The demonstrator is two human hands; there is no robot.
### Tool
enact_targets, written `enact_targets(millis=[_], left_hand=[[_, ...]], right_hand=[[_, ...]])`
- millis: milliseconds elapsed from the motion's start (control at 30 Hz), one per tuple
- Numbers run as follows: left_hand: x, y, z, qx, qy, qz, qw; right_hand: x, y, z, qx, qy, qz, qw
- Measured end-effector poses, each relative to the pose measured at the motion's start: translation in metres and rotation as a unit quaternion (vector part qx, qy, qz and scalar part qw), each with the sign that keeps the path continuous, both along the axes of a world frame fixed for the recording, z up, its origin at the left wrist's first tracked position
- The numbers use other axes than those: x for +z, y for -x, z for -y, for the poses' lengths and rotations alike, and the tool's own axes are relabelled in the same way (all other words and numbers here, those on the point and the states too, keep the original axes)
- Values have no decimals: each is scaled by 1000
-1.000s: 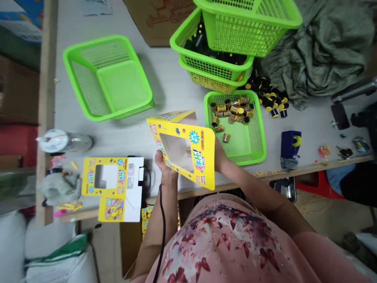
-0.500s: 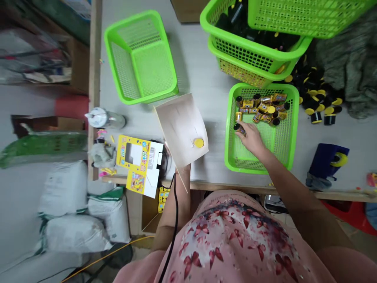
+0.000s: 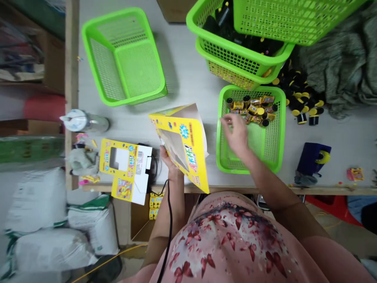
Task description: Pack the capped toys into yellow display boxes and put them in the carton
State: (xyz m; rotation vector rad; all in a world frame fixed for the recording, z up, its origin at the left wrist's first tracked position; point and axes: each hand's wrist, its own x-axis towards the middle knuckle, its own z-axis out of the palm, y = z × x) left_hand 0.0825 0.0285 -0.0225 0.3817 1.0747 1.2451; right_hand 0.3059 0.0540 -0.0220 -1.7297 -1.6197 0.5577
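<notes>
At centre, the left hand (image 3: 170,162) clasps a box (image 3: 196,147); right of centre, the right hand (image 3: 237,131) hangs half-curled over a basket (image 3: 263,151) of bottles (image 3: 253,109), its hold unclear. Picking seems in hand; any next grasp needs a pinch.

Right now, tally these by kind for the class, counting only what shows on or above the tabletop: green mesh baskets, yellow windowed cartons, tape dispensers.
Green mesh baskets: 5
Yellow windowed cartons: 2
Tape dispenser: 1
Total: 8
</notes>
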Motion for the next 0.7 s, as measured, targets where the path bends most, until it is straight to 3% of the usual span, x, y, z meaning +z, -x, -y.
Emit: enact_targets(millis=[33, 100, 200, 267, 367, 433, 500, 600, 700], left_hand=[[1, 1, 0, 14, 1, -8, 1000], [4, 2, 2, 35, 7, -32, 999], [7, 4, 7, 31, 25, -72, 997], [9, 2, 10, 16, 46, -82, 995], [12, -4, 11, 15, 49, -50, 997], [11, -8, 9, 37, 22, -5, 999], [9, -10, 8, 80, 8, 37, 996], [3, -12, 6, 113, 44, 88, 989], [2, -15, 5, 91, 38, 113, 989]], right_hand=[[-14, -15, -5, -64, 29, -7, 998], [-40, -36, -16, -129, 106, -15, 986], [-67, -45, -27, -129, 172, -20, 976], [-69, -45, -24, -125, 182, -42, 974], [-48, -40, -5, -125, 171, -160, 964], [-23, -26, 10, -82, 111, -256, 957], [4, -2, 20, -15, 28, -280, 959], [34, 37, 23, 72, -41, -151, 985], [36, 42, 20, 98, -33, -10, 995]])
